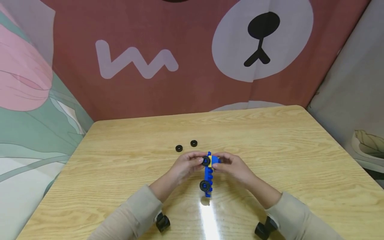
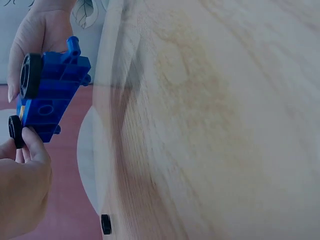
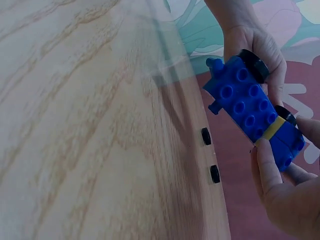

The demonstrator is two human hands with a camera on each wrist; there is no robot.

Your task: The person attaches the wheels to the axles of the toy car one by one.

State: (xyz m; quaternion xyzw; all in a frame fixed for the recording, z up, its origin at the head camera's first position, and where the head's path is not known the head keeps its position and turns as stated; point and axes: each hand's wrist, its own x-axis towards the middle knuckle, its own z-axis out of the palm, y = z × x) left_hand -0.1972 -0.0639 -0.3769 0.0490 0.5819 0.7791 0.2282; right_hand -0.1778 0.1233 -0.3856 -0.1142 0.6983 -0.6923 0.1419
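Observation:
Both hands hold up a toy car (image 1: 208,174) of blue building blocks with a yellow strip, above the table. My left hand (image 1: 186,166) pinches a black wheel (image 2: 16,131) at the car's far end, on its left side. A second black wheel (image 2: 31,76) sits on the same side, at the end nearer me. My right hand (image 1: 237,168) grips the blue block (image 3: 289,145) beside the yellow strip (image 3: 270,130), thumb and fingers on opposite sides. Studs show on the car's top in the right wrist view. The car's opposite side is hidden in the left wrist view.
Two loose black wheels, a left one (image 1: 179,148) and a right one (image 1: 194,143), lie on the wooden table (image 1: 120,160) beyond the hands. A brown printed curtain (image 1: 180,93) hangs behind the table's far edge. Black devices are strapped at both wrists.

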